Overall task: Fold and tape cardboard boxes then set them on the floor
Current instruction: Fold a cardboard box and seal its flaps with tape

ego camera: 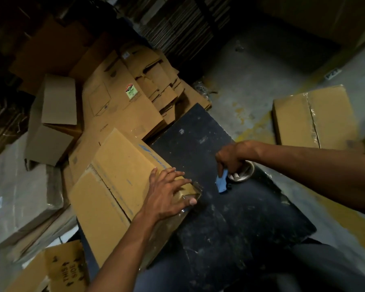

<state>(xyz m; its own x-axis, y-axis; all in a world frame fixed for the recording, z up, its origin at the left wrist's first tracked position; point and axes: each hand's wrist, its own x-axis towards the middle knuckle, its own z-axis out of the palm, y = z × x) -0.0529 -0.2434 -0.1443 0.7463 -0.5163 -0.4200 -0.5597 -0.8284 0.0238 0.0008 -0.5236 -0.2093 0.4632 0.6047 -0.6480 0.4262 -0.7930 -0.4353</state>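
Box (118, 182) lay on the black table (230, 218) under our left hand (169, 192), fingers spread flat on its taped corner. Our right hand (230, 159) gripped the tape roll (241, 172) beside a blue cutter (221, 182). Lifting pressure early might have let the tape peel.

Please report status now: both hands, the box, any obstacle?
Left hand pressing flat on box corner. Right hand gripping tape roll on black board. Nothing blocking.
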